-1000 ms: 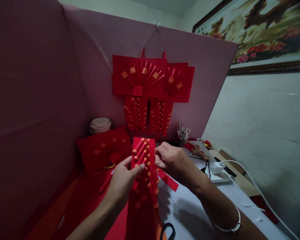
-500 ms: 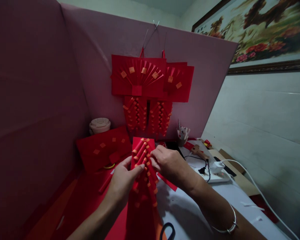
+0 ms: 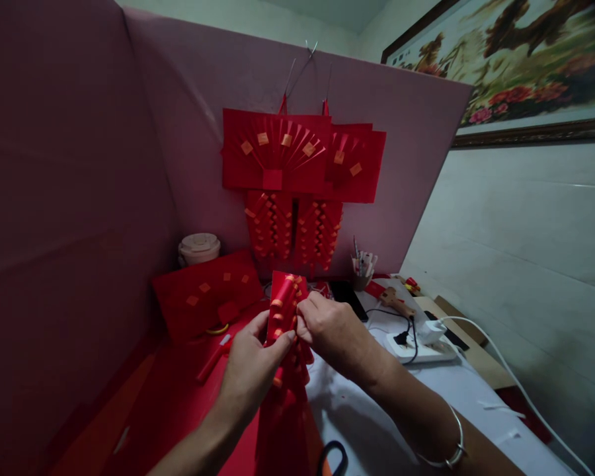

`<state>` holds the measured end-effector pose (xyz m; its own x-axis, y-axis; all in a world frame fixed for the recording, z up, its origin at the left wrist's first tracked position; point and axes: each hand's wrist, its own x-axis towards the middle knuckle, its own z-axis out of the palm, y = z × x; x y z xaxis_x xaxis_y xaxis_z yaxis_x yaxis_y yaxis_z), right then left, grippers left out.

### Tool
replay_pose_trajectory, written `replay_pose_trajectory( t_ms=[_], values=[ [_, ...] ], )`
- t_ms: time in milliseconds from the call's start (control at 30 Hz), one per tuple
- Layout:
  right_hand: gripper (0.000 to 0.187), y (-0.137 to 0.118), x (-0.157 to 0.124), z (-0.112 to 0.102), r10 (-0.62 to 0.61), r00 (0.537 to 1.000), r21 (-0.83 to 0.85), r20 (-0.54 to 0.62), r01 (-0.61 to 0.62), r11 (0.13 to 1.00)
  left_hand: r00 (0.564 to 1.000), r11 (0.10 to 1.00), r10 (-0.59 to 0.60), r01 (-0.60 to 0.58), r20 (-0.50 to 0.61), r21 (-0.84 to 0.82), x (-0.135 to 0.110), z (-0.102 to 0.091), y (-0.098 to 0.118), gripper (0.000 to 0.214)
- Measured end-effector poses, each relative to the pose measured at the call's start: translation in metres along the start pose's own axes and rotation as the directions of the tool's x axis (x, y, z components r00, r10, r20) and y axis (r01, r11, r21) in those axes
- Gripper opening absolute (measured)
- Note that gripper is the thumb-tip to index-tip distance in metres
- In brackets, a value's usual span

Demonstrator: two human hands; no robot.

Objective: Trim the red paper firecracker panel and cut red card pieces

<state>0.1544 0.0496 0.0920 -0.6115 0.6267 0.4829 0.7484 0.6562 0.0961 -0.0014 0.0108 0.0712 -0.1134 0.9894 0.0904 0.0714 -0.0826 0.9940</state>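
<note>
I hold a red paper firecracker string (image 3: 283,305), a strip of red card with rows of small red rolls tipped in orange, upright over the table. My left hand (image 3: 250,367) grips its left edge from below, fingers curled round the card. My right hand (image 3: 327,330) pinches the right side near the top rolls, a silver bangle on its wrist. The lower part of the card hangs down between my forearms. Finished red fan-and-firecracker decorations (image 3: 297,178) hang on the pink board behind.
A red folded fan sheet (image 3: 203,294) leans at the back left beside a pale lidded tub (image 3: 199,248). Black scissors (image 3: 333,459) lie at the front edge. A glue gun (image 3: 394,303), power strip (image 3: 416,344), phone (image 3: 347,297) and a pen cup (image 3: 363,271) sit at right.
The firecracker card has been folded narrower and turned edge-on. My right hand moved left and closed on its right side; the loose red strip below it is hidden.
</note>
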Motion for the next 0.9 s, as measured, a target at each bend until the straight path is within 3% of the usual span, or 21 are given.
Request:
replay_pose_trajectory(
  t_ms=[500,900],
  values=[
    [0.013,0.015,-0.002,-0.011,-0.013,0.994,0.039,-0.112,0.018,0.999,0.992,0.975,-0.123,0.122,0.007,-0.187,0.005,-0.005,0.008,0.036],
    [0.01,0.006,0.0,-0.002,-0.011,1.0,0.053,-0.022,0.013,0.999,0.995,0.982,-0.099,0.094,-0.023,-0.163,0.004,-0.001,0.007,0.037]
  ],
)
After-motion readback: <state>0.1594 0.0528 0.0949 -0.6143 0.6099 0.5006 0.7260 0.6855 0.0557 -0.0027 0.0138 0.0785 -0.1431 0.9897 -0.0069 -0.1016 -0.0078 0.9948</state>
